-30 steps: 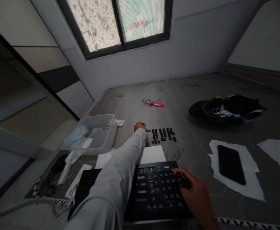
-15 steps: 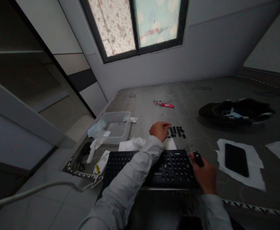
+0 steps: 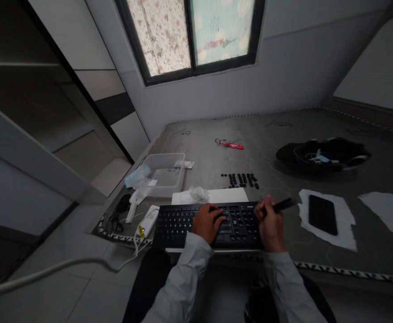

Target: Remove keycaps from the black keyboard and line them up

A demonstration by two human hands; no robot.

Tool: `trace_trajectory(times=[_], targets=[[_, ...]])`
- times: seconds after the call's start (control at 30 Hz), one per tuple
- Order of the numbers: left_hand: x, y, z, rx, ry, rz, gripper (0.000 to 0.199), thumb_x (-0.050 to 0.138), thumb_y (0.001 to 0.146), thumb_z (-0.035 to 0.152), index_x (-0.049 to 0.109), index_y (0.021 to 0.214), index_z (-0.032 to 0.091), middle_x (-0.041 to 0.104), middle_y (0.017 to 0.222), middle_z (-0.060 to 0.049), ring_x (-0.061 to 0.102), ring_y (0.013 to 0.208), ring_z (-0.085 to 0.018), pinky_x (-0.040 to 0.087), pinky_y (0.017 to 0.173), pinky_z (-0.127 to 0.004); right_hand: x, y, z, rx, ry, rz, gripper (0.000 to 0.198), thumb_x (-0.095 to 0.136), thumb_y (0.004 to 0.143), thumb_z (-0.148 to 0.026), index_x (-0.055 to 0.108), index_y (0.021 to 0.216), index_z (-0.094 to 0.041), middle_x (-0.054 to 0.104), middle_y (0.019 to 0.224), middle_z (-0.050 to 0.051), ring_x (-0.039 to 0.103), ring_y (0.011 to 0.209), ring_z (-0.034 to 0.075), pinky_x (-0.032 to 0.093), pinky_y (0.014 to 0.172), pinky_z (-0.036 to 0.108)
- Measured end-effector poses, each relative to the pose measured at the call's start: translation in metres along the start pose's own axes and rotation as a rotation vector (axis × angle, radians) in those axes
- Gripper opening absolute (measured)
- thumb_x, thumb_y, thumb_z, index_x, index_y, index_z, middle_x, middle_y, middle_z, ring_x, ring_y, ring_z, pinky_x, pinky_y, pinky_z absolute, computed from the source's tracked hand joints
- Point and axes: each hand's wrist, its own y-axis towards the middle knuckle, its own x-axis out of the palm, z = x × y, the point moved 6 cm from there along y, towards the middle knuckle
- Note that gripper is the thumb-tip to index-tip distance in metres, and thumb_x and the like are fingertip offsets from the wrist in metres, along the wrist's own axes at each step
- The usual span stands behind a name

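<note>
The left hand (image 3: 209,220) rests on the black keyboard (image 3: 183,220), fingers curled loosely, gripping nothing. The right hand (image 3: 267,222) clamps a dark slim tool (image 3: 283,205), long axis toward 2 o'clock. Loose keycaps (image 3: 240,180) lie at 12 o'clock on the mattress (image 3: 284,188), nearer the right hand.

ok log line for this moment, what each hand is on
left hand: resting on keyboard | right hand: gripping black tool over keyboard | loose keycaps: beyond white sheet
</note>
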Motion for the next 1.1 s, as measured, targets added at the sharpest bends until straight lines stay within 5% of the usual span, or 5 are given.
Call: trace_trajectory(times=[0.13, 0.33, 0.73, 1.1], targets=[[0.005, -0.002, -0.002, 0.012, -0.014, 0.031, 0.025, 0.066, 0.085, 0.038, 0.072, 0.108, 0.031, 0.063, 0.114, -0.002, 0.058, 0.108, -0.019, 0.050, 0.088, -0.032, 0.036, -0.005, 0.014, 0.150, 0.288, -0.153, 0.047, 0.064, 0.080, -0.056, 0.040, 0.060, -0.021, 0.033, 0.051, -0.008, 0.028, 0.046, 0.007, 0.025, 0.044, 0.022], [0.006, -0.001, -0.002, 0.031, -0.023, 0.026, 0.022, 0.068, 0.084, 0.035, 0.069, 0.105, 0.029, 0.062, 0.112, -0.001, 0.058, 0.106, -0.018, 0.050, 0.088, -0.031, 0.059, -0.003, 0.033, 0.268, 0.467, -0.171, 0.046, 0.072, 0.075, -0.052, 0.043, 0.059, -0.020, 0.033, 0.053, -0.008, 0.027, 0.046, 0.006, 0.024, 0.042, 0.020], [0.006, -0.001, -0.002, 0.022, -0.031, 0.004, 0.022, 0.065, 0.086, 0.035, 0.066, 0.107, 0.028, 0.062, 0.113, -0.002, 0.058, 0.104, -0.019, 0.051, 0.087, -0.031, 0.077, -0.003, 0.050, 0.235, 0.213, -0.187, 0.046, 0.068, 0.077, -0.054, 0.043, 0.058, -0.021, 0.035, 0.054, -0.008, 0.031, 0.045, 0.006, 0.025, 0.042, 0.023], [0.005, -0.001, -0.003, 0.012, -0.038, -0.015, 0.022, 0.052, 0.092, 0.017, 0.066, 0.107, 0.028, 0.063, 0.111, 0.000, 0.060, 0.100, -0.016, 0.051, 0.085, -0.029, 0.086, 0.002, 0.059, 0.205, 0.130, -0.234, 0.050, 0.063, 0.080, -0.058, 0.037, 0.057, -0.022, 0.030, 0.048, -0.010, 0.023, 0.040, 0.005, 0.017, 0.039, 0.023]])
